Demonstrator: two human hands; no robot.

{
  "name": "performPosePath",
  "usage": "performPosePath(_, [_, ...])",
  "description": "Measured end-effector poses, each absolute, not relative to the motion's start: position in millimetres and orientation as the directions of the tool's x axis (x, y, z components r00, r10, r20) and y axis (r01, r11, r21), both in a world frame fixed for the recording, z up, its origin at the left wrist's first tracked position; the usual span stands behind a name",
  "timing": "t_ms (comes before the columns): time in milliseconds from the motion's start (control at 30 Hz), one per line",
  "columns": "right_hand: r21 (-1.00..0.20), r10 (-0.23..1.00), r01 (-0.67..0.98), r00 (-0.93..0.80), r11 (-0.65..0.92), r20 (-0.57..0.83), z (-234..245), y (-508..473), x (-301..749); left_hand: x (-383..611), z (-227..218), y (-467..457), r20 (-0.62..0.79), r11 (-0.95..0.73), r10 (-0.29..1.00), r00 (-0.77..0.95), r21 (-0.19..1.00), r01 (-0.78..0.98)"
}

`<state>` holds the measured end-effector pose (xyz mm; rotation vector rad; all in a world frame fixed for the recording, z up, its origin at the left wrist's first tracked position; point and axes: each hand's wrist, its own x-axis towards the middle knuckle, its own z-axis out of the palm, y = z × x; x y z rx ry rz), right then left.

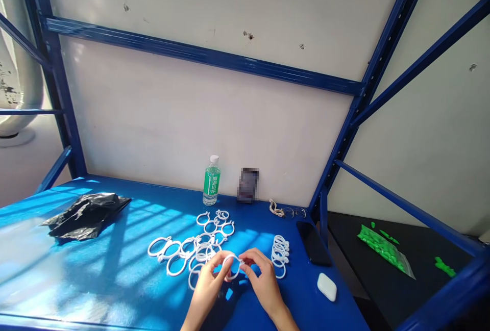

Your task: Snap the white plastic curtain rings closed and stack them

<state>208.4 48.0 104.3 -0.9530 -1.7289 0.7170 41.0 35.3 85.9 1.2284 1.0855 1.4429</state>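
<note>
Between my two hands is a white plastic ring [236, 273], held just above the blue tabletop. My left hand [212, 281] pinches its left side. With thumb and forefinger, my right hand [262, 278] grips the ring at its upper right, where a small knob shows. Loose white rings [176, 265] of the same kind lie spread out beyond and left of my left hand. A tight overlapping row of white rings [280, 249] sits just right of my right hand.
At the back stand a green-labelled bottle [212, 182] and a blurred dark object [247, 185]. Glasses [294, 212], a black phone [313, 243] and a white case [326, 287] lie rightward. A black plastic bag [86, 216] lies left. Blue posts [339, 147] frame the table; green pieces [385, 250] lie beyond.
</note>
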Motion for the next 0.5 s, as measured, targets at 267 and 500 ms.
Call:
performPosePath(267, [-0.893,0.909,0.174,-0.063,0.416,0.411,98.4,47.1,212.5,46.9,92.0,25.3,0.279,-0.272,0.955,-0.097,0.959,0.081])
performPosePath(500, [-0.919,0.921,0.079,-0.097,0.386,0.378,99.2,46.3,210.7,44.7,95.3,25.3,0.303,-0.290,0.944,-0.133,0.951,0.107])
